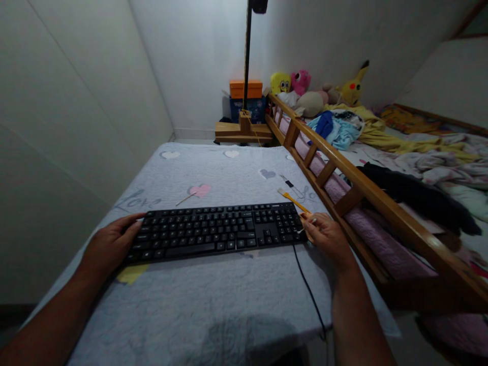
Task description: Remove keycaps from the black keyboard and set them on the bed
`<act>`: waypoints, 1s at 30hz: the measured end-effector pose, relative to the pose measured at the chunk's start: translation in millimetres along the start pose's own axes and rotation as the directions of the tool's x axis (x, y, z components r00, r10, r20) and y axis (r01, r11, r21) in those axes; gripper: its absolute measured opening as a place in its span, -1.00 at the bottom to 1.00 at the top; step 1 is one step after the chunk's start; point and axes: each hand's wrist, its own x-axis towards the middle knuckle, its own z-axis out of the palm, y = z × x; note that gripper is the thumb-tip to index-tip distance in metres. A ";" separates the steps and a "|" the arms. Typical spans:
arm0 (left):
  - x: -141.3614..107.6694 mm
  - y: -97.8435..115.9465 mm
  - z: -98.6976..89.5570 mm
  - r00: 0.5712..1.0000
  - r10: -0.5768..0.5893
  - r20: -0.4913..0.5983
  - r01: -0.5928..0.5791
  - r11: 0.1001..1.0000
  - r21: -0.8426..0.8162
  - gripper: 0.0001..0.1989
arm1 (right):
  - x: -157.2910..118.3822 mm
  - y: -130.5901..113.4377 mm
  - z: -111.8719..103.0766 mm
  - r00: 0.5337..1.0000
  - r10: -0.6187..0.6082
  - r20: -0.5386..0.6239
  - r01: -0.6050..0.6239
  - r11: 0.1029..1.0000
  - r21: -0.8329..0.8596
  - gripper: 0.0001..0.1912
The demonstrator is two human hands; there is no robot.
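A black computer keyboard (213,230) lies across the cloth, its cable (309,290) running toward the front edge. My left hand (112,243) grips its left end, thumb toward the top and the other fingers partly hidden. At the right end, my right hand (323,235) is closed with a white-tipped cotton swab (301,232) between its fingers, close against the keyboard's edge. Another cotton swab (186,198) rests behind the keyboard. A small brush with a yellow-orange handle (296,200) lies behind the right end, near a thin wire tool with a black middle (290,184).
The surface has a grey-blue quilted cloth (229,300) with hearts. Along the right runs a wooden bed rail (343,178), with clothes and plush toys beyond. Behind stand a wooden base with a black pole (248,61) and an orange box (238,89). A pale wall (76,127) is left.
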 end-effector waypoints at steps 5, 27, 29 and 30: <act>0.1 0.9 -0.1 1.000 -0.006 0.006 0.006 1.000 0.003 -0.47 | 0.4 -3.5 1.5 1.000 -0.021 -0.020 0.021 1.000 -0.022 -0.78; -2.8 4.4 -0.6 1.000 -0.026 0.002 0.026 0.999 -0.026 -0.45 | 2.0 -26.5 20.9 0.982 -0.179 0.059 0.181 0.983 -0.024 -0.78; -1.8 3.3 -0.1 1.000 -0.015 0.003 0.015 0.999 -0.037 -0.45 | 1.8 -27.3 20.8 0.983 -0.176 0.058 0.177 0.984 -0.022 -0.78; -1.3 2.6 0.2 1.000 -0.012 0.004 0.012 0.999 -0.042 -0.46 | 1.8 -27.9 20.7 0.983 -0.176 0.059 0.177 0.984 -0.017 -0.78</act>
